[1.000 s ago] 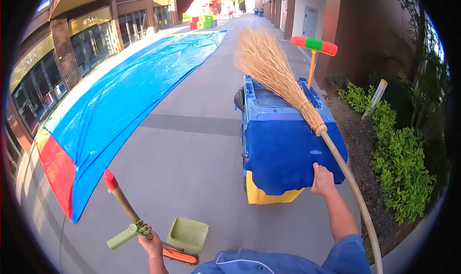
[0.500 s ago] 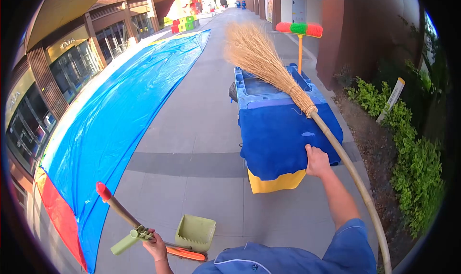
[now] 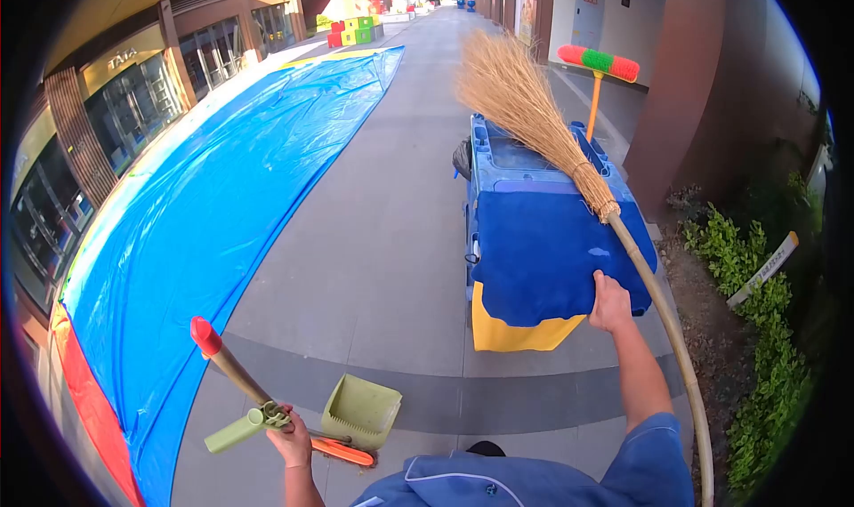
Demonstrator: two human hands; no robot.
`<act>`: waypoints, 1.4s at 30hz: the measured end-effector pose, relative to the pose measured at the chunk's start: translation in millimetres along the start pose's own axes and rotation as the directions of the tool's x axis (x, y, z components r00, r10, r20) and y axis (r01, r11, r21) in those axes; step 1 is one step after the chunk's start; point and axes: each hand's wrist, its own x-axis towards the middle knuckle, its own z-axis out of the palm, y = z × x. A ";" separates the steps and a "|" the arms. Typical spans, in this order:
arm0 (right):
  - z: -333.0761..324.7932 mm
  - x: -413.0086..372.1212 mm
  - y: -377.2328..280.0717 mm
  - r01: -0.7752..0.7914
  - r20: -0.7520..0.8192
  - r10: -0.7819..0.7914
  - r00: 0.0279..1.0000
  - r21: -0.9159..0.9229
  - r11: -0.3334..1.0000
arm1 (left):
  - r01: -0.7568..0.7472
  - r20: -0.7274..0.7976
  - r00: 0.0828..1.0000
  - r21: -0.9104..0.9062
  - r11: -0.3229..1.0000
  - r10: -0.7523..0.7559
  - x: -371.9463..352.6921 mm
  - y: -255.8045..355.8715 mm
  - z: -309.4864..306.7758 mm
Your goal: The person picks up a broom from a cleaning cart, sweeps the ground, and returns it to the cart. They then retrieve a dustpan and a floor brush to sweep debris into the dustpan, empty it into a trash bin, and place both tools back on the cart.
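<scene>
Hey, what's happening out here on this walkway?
A person in blue is on a paved walkway. Their right hand grips the back edge of a blue cart; a straw broom lies across it and a red-and-green push broom stands in it. Their left hand holds a green dustpan and a red-capped stick. A blue tarp covers the ground to the left.
</scene>
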 end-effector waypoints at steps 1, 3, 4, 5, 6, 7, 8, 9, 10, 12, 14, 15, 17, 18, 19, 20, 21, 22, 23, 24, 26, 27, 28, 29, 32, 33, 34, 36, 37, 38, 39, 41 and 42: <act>10.7 22.2 8.6 0.006 -0.011 -0.006 1.000 -0.018 1.000 | -0.098 -0.021 0.995 0.015 0.995 0.098 17.0 5.1 21.5; 30.0 74.1 24.1 0.012 -0.018 -0.012 1.000 -0.038 0.999 | -0.006 0.028 1.000 -0.032 0.999 0.007 57.3 9.3 59.0; 38.6 100.5 31.0 0.005 -0.011 -0.005 1.000 -0.032 0.999 | 0.026 0.083 0.996 0.003 1.000 -0.026 76.6 12.3 76.9; 46.7 125.5 38.2 0.000 0.004 0.000 1.000 -0.026 1.000 | 0.061 0.138 0.988 0.044 0.997 -0.067 91.3 17.0 96.3; 54.3 155.5 42.9 0.012 -0.011 -0.012 1.000 -0.017 1.000 | 0.078 0.107 0.991 0.012 0.997 -0.078 109.8 28.1 121.3; 62.7 189.3 56.5 0.007 -0.029 -0.008 1.000 -0.016 1.000 | 0.063 0.101 0.993 0.002 0.998 -0.063 122.9 23.2 152.3; 74.9 213.9 64.7 0.013 -0.030 -0.014 0.999 -0.023 1.000 | 0.023 0.061 0.998 0.060 0.998 -0.027 133.0 9.1 174.2; 86.9 234.9 71.8 0.008 -0.028 -0.009 1.000 -0.026 1.000 | -0.021 0.032 0.999 0.122 0.992 0.017 154.6 17.0 193.4; 99.4 259.2 78.3 -0.008 -0.042 0.007 0.999 -0.028 1.000 | -0.054 0.020 0.998 0.115 0.992 0.052 168.9 22.0 215.7; 114.2 305.0 79.3 -0.088 0.000 0.088 0.996 -0.089 0.992 | 0.017 0.049 0.999 0.057 0.998 -0.019 203.8 40.0 249.8; 136.7 357.8 93.2 -0.187 0.044 0.196 0.980 -0.153 0.970 | 0.105 0.049 0.993 0.008 0.994 -0.105 223.4 54.8 284.4; 147.3 381.7 103.2 -0.167 0.045 0.175 0.984 -0.151 0.974 | 0.116 0.032 0.993 0.010 0.993 -0.116 234.0 59.1 303.6; 174.9 432.4 129.1 -0.229 0.050 0.242 0.969 -0.183 0.956 | 0.054 0.013 0.998 0.048 0.997 -0.055 262.5 64.6 348.1; 184.6 456.4 141.7 -0.250 0.065 0.267 0.961 -0.198 0.948 | 0.055 0.009 0.998 0.055 0.997 -0.056 276.6 68.1 373.6; 193.7 478.7 153.5 -0.247 0.038 0.258 0.965 -0.184 0.951 | 0.040 -0.007 0.999 0.017 0.999 -0.040 292.1 72.8 401.6; 208.3 497.1 167.0 -0.247 0.038 0.257 0.966 -0.175 0.953 | 0.032 -0.021 0.999 -0.011 0.999 -0.032 304.0 76.6 423.6; 220.0 524.7 179.9 -0.251 0.017 0.258 0.966 -0.178 0.951 | 0.037 -0.023 0.999 -0.019 0.999 -0.038 323.9 71.6 452.7; 230.6 548.8 189.3 -0.241 0.009 0.247 0.969 -0.193 0.951 | 0.026 -0.019 0.999 0.015 1.000 -0.025 342.2 66.5 482.3; 241.1 568.9 200.8 -0.271 0.008 0.278 0.961 -0.194 0.943 | 0.028 -0.024 0.999 0.049 0.998 -0.027 352.1 64.3 512.8; 248.7 592.5 212.8 -0.296 0.020 0.305 0.952 -0.194 0.935 | 0.053 0.025 0.998 0.092 0.994 -0.056 364.7 73.0 537.9; 267.7 640.7 233.3 -0.288 0.037 0.303 0.952 -0.215 0.933 | 0.064 0.050 0.997 0.056 0.996 -0.066 394.9 77.4 588.6; 300.8 675.0 252.0 -0.255 0.061 0.271 0.961 -0.189 0.948 | 0.066 0.033 0.997 0.056 0.996 -0.067 393.1 93.4 613.1; 305.9 692.0 264.9 -0.260 0.068 0.276 0.959 -0.177 0.949 | 0.139 0.059 0.988 0.023 0.990 -0.140 402.3 110.0 633.6; 317.5 708.2 280.0 -0.254 0.042 0.266 0.963 -0.182 0.950 | 0.133 0.068 0.989 0.037 0.990 -0.135 414.8 110.5 650.2; 337.5 778.6 288.5 -0.264 0.096 0.287 0.953 -0.197 0.944 | 0.074 0.074 0.995 -0.090 0.993 -0.068 454.7 107.3 702.9; 349.2 803.7 294.0 -0.258 0.058 0.272 0.961 -0.182 0.949 | 0.085 0.078 0.994 -0.071 0.994 -0.080 472.9 110.0 719.5; 366.6 832.3 295.6 -0.239 0.026 0.247 0.969 -0.161 0.957 | 0.074 0.100 0.992 -0.015 0.997 -0.072 492.4 111.6 735.7; 387.2 879.2 310.4 -0.247 0.043 0.257 0.965 -0.166 0.955 | 0.083 0.105 0.991 -0.048 0.995 -0.078 515.1 123.2 777.1; 395.1 906.6 315.0 -0.266 0.042 0.276 0.960 -0.165 0.950 | 0.077 0.094 0.993 -0.042 0.996 -0.073 523.5 124.3 799.3; 397.1 929.3 311.2 -0.278 0.053 0.293 0.955 -0.198 0.940 | 0.073 0.070 0.995 -0.052 0.996 -0.069 536.0 120.9 819.6; 401.7 947.3 301.6 -0.290 0.064 0.306 0.950 -0.185 0.939 | 0.071 0.057 0.996 -0.055 0.996 -0.068 550.5 116.5 835.5; 404.5 979.2 261.7 -0.058 -0.267 0.002 0.964 -0.202 0.978 | 0.094 0.102 0.991 -0.017 0.995 -0.091 575.2 118.6 864.7; 407.8 992.6 235.0 -0.025 -0.137 0.049 0.989 0.172 0.985 | 0.065 0.117 0.991 -0.029 0.997 -0.062 583.9 123.6 884.4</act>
